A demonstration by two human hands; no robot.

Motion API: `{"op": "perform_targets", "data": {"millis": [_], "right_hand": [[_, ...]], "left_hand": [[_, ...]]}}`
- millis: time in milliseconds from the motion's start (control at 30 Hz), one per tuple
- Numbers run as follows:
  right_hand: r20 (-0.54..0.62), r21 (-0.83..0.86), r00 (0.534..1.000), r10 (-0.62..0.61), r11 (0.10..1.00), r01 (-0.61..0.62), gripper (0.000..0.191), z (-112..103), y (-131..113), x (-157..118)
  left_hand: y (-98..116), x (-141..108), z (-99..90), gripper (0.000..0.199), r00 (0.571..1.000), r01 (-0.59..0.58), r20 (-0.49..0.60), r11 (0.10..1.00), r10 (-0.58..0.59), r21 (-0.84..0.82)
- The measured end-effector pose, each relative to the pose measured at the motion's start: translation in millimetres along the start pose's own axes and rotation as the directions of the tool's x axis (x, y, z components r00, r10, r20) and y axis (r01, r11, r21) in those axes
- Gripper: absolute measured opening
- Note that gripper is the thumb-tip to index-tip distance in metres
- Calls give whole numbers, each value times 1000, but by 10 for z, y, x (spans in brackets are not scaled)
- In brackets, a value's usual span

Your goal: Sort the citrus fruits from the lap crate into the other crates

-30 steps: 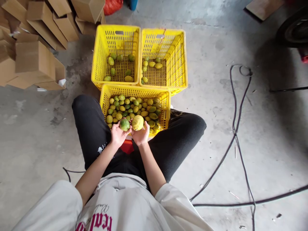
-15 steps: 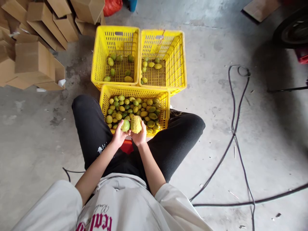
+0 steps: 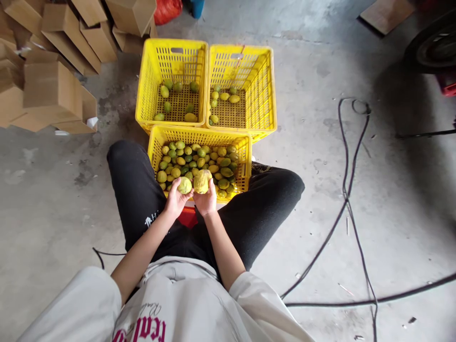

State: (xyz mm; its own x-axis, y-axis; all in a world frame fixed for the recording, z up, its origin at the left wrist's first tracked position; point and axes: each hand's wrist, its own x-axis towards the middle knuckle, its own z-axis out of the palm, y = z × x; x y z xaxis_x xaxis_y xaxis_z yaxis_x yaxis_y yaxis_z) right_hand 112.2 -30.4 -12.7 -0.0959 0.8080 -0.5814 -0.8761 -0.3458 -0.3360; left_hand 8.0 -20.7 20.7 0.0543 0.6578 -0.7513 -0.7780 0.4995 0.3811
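Note:
My left hand (image 3: 175, 201) is closed around a pale green lemon (image 3: 185, 185). Beside it my right hand (image 3: 206, 200) grips a larger, bumpy yellow lemon (image 3: 202, 182) with brownish marks on its skin. The two hands are side by side, fingertips close together, over the near edge of a yellow plastic crate (image 3: 246, 161) between my knees. Many green and yellow lemons (image 3: 191, 159) cover the bottom of that crate. The undersides of both held fruits are hidden by my fingers.
Behind the near crate stand a left yellow crate (image 3: 141, 85) and a right yellow crate (image 3: 272, 95), each with several lemons. Cardboard boxes (image 3: 53, 90) are piled at upper left. A black cable (image 3: 345, 190) crosses the floor at right, near a wheel (image 3: 436, 47).
Both lemons have been turned in my hands, so other sides of their skin face up. The hands have barely shifted, and the crates stay in place.

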Motion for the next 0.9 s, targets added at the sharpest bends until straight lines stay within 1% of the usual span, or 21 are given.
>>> {"op": "perform_targets", "data": {"millis": [100,167,233,400,500,600,700,767,833,900], "right_hand": [[-51,-8,999,-6,1000,5,38,-4,15,5],[-58,-8,998,1,1000,-2,38,-6,19,1],[-41,2,999,2,1000,-2,39,-11,17,-6],[33,59,999,14,998,-16,44,-48,-17,-15],[46,83,998,41,996,-45,42,-67,-36,-1],[40,96,997,58,993,-62,39,-65,-33,14],[21,82,998,63,995,-65,36,-55,-21,17],[8,72,997,76,995,-76,34,-53,-16,13],[11,72,996,92,993,-92,36,-56,-16,10],[23,77,995,99,992,-100,40,-65,-21,9]], "left_hand": [[-30,12,-2,11,1000,-21,-18,999,21,-26],[-26,16,-4,12,1000,-9,-29,998,7,-63],[-8,13,-9,14,1000,0,-19,996,-2,-88],[49,-24,-19,24,998,1,58,994,5,-110],[58,-42,-12,28,995,24,97,990,-10,-137],[40,-47,-5,22,989,35,146,993,-19,-109],[2,-46,-17,14,981,-40,186,998,47,-39],[-25,-42,-36,17,975,-85,209,996,82,10],[-42,-39,-52,19,969,-78,237,996,64,49],[-43,-39,-58,18,966,-40,259,997,20,69]]}}
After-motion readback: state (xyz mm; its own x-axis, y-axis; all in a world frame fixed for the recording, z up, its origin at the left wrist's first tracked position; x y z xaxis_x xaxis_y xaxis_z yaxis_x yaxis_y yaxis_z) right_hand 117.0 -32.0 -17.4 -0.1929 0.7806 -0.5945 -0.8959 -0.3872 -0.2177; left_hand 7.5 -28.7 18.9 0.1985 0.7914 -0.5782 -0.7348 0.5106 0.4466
